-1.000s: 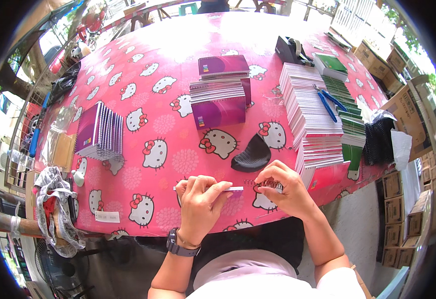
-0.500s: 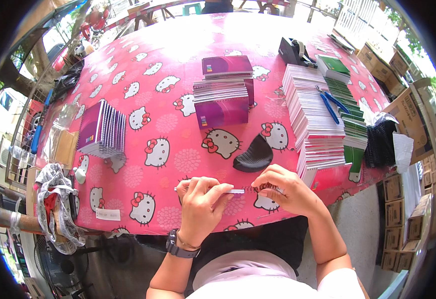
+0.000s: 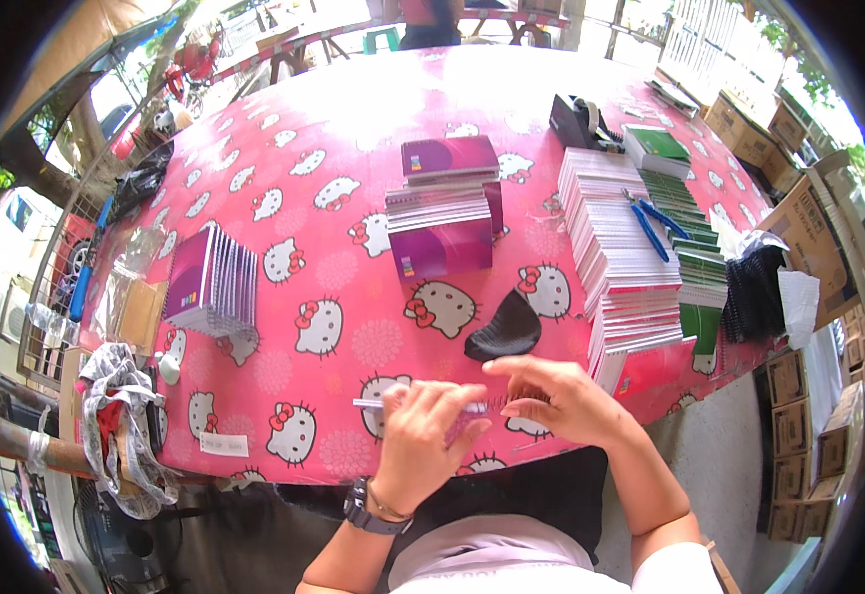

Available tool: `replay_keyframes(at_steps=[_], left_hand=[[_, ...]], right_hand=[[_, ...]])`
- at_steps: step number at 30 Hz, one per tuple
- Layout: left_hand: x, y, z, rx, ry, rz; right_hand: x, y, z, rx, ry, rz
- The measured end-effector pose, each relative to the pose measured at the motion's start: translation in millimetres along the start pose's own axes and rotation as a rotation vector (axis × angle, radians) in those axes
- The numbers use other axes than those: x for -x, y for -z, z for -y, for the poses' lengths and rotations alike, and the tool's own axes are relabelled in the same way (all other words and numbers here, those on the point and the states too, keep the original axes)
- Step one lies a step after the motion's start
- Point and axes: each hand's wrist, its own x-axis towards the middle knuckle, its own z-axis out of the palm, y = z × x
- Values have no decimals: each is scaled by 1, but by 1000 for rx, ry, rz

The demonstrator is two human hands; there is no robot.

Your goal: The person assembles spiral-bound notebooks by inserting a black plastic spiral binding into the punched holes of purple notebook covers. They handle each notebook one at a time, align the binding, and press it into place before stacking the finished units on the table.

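Close to the table's near edge, my left hand (image 3: 419, 428) is closed around a thin notebook (image 3: 368, 403), seen almost edge-on with a bit of purple showing. A dark spiral binding coil (image 3: 497, 404) sticks out from the notebook's right end. Beside that coil is my right hand (image 3: 576, 404), its index finger stretched out and its thumb apart from it. Whether its fingertips touch the coil I cannot tell. Just beyond the hands lies a black curved, dish-like piece (image 3: 507, 329).
Purple spiral notebooks are stacked in the middle (image 3: 442, 247) and at left (image 3: 210, 282). At right stand a long white-edged notebook stack (image 3: 621, 257), green notebooks (image 3: 700, 282), blue-handled pliers (image 3: 650, 228) and a black tape dispenser (image 3: 581, 124). Crumpled cloth (image 3: 121, 426) hangs at the left edge.
The fingers of my right hand have opened from a pinch at the coil, the index finger now extended. My left hand still holds the notebook. The whole view has shifted slightly.
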Motion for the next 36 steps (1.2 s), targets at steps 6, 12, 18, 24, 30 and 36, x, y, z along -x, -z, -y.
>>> replay_keyframes(at_steps=[6, 12, 18, 24, 30, 36], left_hand=[[2, 2, -3, 57, -2, 44], [4, 1, -2, 13, -66, 41], [9, -1, 6, -50, -69, 104], [6, 13, 6, -124, -9, 7], [20, 11, 29, -103, 15, -10], [19, 10, 30, -90, -4, -29]], right_hand=[[-14, 6, -20, 153, 101, -102], [-38, 2, -53, 690, -167, -149], [-42, 2, -50, 689, -135, -119], [-21, 8, -50, -401, -64, 126], [-10, -6, -32, -252, -35, 231], [-13, -6, -30, -469, -27, 304]])
